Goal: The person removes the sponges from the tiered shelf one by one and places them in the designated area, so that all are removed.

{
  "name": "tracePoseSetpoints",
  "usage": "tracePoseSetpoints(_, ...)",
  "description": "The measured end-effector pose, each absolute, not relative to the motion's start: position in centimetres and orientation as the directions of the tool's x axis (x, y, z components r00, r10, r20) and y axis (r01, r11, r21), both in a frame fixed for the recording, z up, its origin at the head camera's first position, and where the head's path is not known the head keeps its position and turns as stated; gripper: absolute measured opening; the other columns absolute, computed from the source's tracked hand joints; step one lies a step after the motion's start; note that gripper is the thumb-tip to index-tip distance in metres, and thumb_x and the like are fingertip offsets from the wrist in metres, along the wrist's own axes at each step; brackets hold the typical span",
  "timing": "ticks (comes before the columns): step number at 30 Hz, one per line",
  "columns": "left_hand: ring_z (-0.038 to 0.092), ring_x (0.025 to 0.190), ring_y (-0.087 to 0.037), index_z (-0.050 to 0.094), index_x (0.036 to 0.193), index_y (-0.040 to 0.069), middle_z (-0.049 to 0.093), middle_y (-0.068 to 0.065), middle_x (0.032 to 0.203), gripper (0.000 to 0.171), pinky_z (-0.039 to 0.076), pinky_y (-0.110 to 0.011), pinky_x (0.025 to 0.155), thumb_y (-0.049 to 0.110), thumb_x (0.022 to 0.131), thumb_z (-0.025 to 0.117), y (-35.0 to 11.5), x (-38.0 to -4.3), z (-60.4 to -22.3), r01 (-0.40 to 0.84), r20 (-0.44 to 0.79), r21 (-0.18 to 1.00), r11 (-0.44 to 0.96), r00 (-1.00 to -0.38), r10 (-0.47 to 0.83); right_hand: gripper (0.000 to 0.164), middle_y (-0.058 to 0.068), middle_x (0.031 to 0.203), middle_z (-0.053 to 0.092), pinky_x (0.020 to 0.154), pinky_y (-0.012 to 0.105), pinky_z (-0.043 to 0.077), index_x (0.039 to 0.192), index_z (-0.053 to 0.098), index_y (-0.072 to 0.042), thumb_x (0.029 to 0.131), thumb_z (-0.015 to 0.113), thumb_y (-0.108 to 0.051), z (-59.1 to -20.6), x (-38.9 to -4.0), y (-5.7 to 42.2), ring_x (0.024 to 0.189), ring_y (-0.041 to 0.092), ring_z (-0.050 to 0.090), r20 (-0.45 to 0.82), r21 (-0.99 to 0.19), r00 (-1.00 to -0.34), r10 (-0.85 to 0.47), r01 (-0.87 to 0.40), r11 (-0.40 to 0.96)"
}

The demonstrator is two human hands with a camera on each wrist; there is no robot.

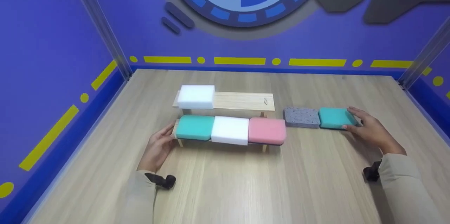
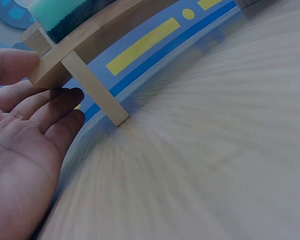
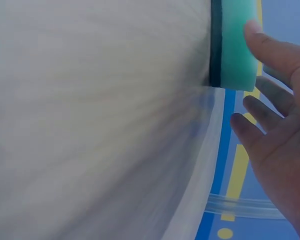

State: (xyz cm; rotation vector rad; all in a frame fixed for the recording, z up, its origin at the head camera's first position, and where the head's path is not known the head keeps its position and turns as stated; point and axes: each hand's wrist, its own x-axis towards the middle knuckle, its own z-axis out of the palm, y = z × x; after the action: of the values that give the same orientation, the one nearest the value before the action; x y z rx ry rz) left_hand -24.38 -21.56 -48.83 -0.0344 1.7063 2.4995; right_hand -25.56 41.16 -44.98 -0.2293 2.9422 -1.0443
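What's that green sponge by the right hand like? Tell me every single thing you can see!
The green sponge is a blue-green block with rounded corners. It looks soft and foamy, with a thin dark layer underneath that may be scratchy. It lies flat on the table, dark side down. The right hand has its thumb and a finger around the right end. On the other side sits the grey block, right up against it or nearly so.
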Motion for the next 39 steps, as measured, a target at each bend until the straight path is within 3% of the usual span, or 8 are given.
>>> tracePoseSetpoints(6,0.043,0.133,-0.018,0.028,0.146,-0.009,0.029,-0.021,0.155,0.056,0.027,-0.039,0.117,-0.009,0.092,0.043,-21.7,-24.3,-48.9,-0.115,-0.091,0.923,-0.368,-0.993,0.080,0.077,0.036,0.151,0.021,0.104,0.068,0.025,0.150,0.023,0.004,0.094,0.059,-0.036,-44.4,-25.2,41.0,0.135,0.058,0.022,0.052,-0.633,-0.995,-0.089,-0.102,0.768)
tracePoseSetpoints(12,0.046,0.130,-0.015,0.029,0.146,-0.008,0.029,-0.021,0.155,0.056,0.027,-0.040,0.117,-0.008,0.092,0.043,-21.6,-24.3,-48.9,-0.110,-0.084,0.924,-0.365,-0.993,0.087,0.072,0.034,0.151,0.024,0.105,0.064,0.027,0.150,0.027,0.001,0.096,0.055,-0.038,-43.5,-24.9,40.7,0.134,0.056,0.026,0.080,-0.645,-0.994,-0.069,-0.105,0.757)
tracePoseSetpoints(16,0.043,0.133,-0.019,0.029,0.146,-0.008,0.030,-0.020,0.155,0.056,0.029,-0.040,0.116,-0.008,0.093,0.043,-21.7,-24.3,-48.9,-0.113,-0.086,0.929,-0.353,-0.992,0.089,0.066,0.031,0.148,0.033,0.113,0.027,0.032,0.147,0.033,0.002,0.096,0.057,-0.034,-42.9,-24.9,40.2,0.134,0.051,0.031,0.158,-0.643,-0.983,-0.091,-0.173,0.746)
tracePoseSetpoints(19,0.034,0.140,-0.025,0.026,0.147,-0.008,0.028,-0.021,0.155,0.056,0.029,-0.039,0.115,-0.008,0.093,0.042,-21.7,-24.3,-49.0,-0.109,-0.080,0.931,-0.349,-0.992,0.096,0.062,0.030,0.145,0.038,0.097,-0.003,0.029,0.144,0.038,0.003,0.095,0.059,-0.030,-42.4,-25.0,39.8,0.132,0.049,0.035,0.217,-0.637,-0.970,-0.111,-0.227,0.736)
tracePoseSetpoints(21,0.028,0.143,-0.028,0.024,0.147,-0.009,0.026,-0.021,0.156,0.057,0.027,-0.038,0.116,-0.008,0.093,0.041,-21.7,-24.3,-49.0,-0.104,-0.073,0.932,-0.348,-0.992,0.100,0.061,0.029,0.144,0.040,0.091,-0.008,0.027,0.143,0.040,0.002,0.095,0.059,-0.030,-42.1,-25.1,39.4,0.130,0.048,0.036,0.233,-0.635,-0.966,-0.115,-0.241,0.734)
tracePoseSetpoints(27,0.026,0.144,-0.029,0.025,0.147,-0.009,0.027,-0.022,0.155,0.057,0.021,-0.042,0.118,-0.008,0.092,0.042,-21.6,-24.3,-49.0,-0.089,-0.060,0.933,-0.349,-0.994,0.095,0.059,0.025,0.142,0.046,0.091,-0.006,0.030,0.142,0.043,-0.001,0.095,0.059,-0.033,-41.2,-25.4,38.2,0.127,0.045,0.043,0.247,-0.621,-0.962,-0.114,-0.247,0.744)
tracePoseSetpoints(33,0.041,0.135,-0.018,0.027,0.146,-0.011,0.027,-0.023,0.155,0.057,0.029,-0.035,0.115,-0.009,0.091,0.043,-21.6,-24.3,-49.0,-0.081,-0.051,0.930,-0.359,-0.994,0.092,0.059,0.023,0.140,0.048,0.093,-0.003,0.032,0.140,0.045,-0.001,0.094,0.059,-0.035,-40.4,-25.7,37.1,0.128,0.043,0.044,0.240,-0.623,-0.962,-0.126,-0.253,0.740)
tracePoseSetpoints(39,0.049,0.124,-0.008,0.027,0.146,-0.010,0.027,-0.023,0.155,0.057,0.039,-0.024,0.105,-0.010,0.091,0.042,-21.6,-24.3,-48.9,-0.083,-0.051,0.924,-0.373,-0.994,0.095,0.062,0.022,0.141,0.048,0.104,0.020,0.037,0.141,0.045,-0.002,0.093,0.060,-0.038,-39.8,-26.2,36.0,0.130,0.040,0.044,0.212,-0.628,-0.967,-0.139,-0.244,0.739)
